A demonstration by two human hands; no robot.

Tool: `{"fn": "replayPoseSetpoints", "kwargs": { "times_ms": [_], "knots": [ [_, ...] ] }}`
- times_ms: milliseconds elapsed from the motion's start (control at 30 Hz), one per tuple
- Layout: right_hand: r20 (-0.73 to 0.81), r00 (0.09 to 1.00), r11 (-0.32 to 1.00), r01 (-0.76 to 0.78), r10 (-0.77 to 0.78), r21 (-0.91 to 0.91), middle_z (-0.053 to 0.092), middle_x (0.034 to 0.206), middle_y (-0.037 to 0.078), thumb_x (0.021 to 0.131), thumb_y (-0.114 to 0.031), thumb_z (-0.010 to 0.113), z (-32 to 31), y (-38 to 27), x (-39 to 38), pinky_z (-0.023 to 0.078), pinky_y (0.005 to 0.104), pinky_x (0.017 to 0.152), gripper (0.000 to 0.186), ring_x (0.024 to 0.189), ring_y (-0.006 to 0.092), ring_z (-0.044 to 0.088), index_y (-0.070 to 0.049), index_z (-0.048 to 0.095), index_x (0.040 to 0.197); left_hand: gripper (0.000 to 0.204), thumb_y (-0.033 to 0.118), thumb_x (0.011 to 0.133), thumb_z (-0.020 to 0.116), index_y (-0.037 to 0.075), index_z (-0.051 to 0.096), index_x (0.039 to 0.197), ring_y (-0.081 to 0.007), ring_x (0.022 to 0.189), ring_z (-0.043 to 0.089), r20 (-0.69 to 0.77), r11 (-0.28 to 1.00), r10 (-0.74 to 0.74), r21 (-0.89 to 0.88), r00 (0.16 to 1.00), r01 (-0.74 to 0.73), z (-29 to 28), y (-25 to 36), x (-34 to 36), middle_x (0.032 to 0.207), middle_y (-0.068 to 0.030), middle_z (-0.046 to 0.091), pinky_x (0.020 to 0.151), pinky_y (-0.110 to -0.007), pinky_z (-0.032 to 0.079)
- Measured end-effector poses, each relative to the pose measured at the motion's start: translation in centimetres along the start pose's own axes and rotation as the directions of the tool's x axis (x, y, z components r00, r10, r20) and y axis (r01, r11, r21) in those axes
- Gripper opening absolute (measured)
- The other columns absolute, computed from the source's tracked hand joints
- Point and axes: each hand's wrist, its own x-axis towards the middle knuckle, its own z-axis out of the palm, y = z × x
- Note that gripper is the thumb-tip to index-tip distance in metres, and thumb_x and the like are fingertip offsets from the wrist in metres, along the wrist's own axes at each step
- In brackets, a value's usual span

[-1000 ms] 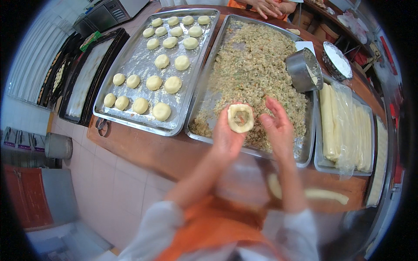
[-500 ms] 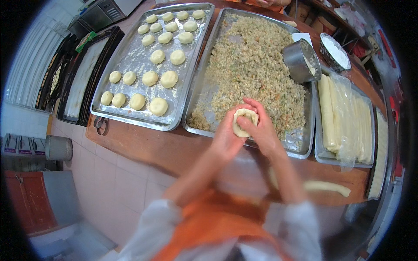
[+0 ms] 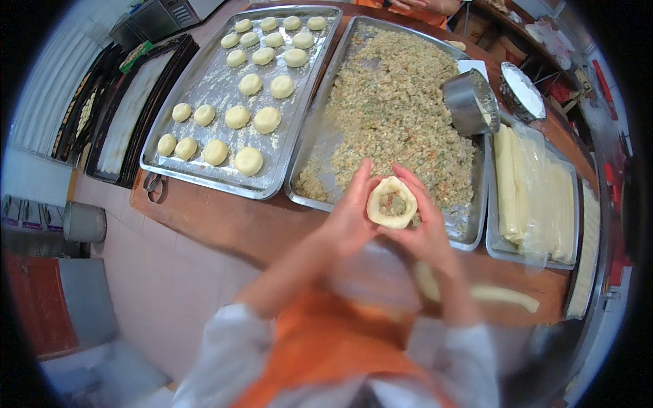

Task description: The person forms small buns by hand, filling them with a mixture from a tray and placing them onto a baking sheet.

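Between my hands is a dough wrapper (image 3: 375,212), cupped with its mouth facing up and a crumbly filling (image 3: 393,203) showing inside. My left hand (image 3: 351,209) supports it from the left with the thumb side upward. On the other side my right hand (image 3: 423,216) curves its fingers round the rim. Both hands are over the near edge of a metal tray (image 3: 309,151) spread with loose, speckled filling mix (image 3: 398,102). To the left, a second tray (image 3: 197,160) carries rows of round, flattened dough balls (image 3: 249,161) on scattered flour.
A metal pot (image 3: 466,102) leans on the filling tray's right side, near a bowl of white powder (image 3: 522,88). Dough logs (image 3: 507,183) lie under plastic in another tray. A dough strip (image 3: 507,297) rests at the table's near edge. Another person's hands (image 3: 410,3) show at the far side.
My right hand's fingers have come out of the dough cup and now hold its side. The cup's mouth is wider and shows the filling. My hands have moved slightly apart.
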Motion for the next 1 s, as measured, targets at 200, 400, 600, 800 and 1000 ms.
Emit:
{"fn": "replayPoseSetpoints", "kwargs": {
  "times_ms": [200,400,600,800,1000],
  "knots": [
    [0.03,0.999,0.999,0.03,-0.029,-0.036,0.038,0.128,0.018,0.063,-0.022,0.074,-0.4,-1.7,-0.1,0.027,0.0406,0.101,0.074,0.12,0.0331,0.035,-0.003,0.037,0.124,0.035,0.018,0.09,0.046,0.006,0.039,0.122,-0.0191,0.105,0.05,0.147,0.978,0.07,0.183,0.987,-0.097,-0.7,-1.8,-1.6,0.115,-0.0077,0.049,0.09,-0.035,0.043],
    [0.427,0.896,0.88,0.299,-0.125,-0.369,0.048,0.116,0.016,0.07,-0.023,0.067,-1.6,-5.1,1.6,0.028,0.0448,0.101,0.061,0.112,0.0295,0.044,-0.003,0.041,0.121,0.041,0.009,0.086,0.045,0.006,0.034,0.125,-0.0175,0.116,0.039,0.284,0.877,0.029,0.452,0.958,-0.161,-4.5,-4.5,-0.2,0.124,-0.0077,0.041,0.095,-0.034,0.037],
    [0.169,0.984,0.995,0.068,-0.056,-0.068,0.054,0.108,0.017,0.076,-0.015,0.061,-0.5,-2.4,-0.5,0.036,0.0408,0.096,0.037,0.104,0.0296,0.051,-0.002,0.051,0.11,0.041,0.012,0.087,0.042,0.003,0.033,0.126,-0.0182,0.113,0.042,0.55,0.881,0.072,-0.427,0.832,0.206,-3.5,-3.1,-2.3,0.122,-0.0084,0.043,0.095,-0.034,0.036],
    [-0.233,0.966,0.992,0.09,-0.108,-0.084,0.062,0.085,0.011,0.081,-0.008,0.054,2.5,-5.1,0.5,0.046,0.031,0.079,0.009,0.081,0.021,0.06,-0.001,0.056,0.087,0.035,0.017,0.092,0.035,0.0,0.038,0.123,-0.0179,0.113,0.042,0.139,0.925,0.369,0.038,0.919,-0.377,-3.0,-5.5,-3.4,0.119,-0.0085,0.045,0.097,-0.033,0.033],
    [-0.121,0.949,0.914,-0.238,0.29,0.328,0.059,0.1,0.011,0.079,-0.008,0.058,3.6,-5.8,0.2,0.043,0.0294,0.083,0.016,0.095,0.0179,0.055,-0.001,0.053,0.093,0.036,0.021,0.093,0.032,0.0,0.042,0.12,-0.0167,0.114,0.04,-0.065,0.688,0.636,0.499,0.769,-0.527,-1.9,-5.8,-4.6,0.121,-0.0094,0.044,0.097,-0.029,0.03]
  ]
}}
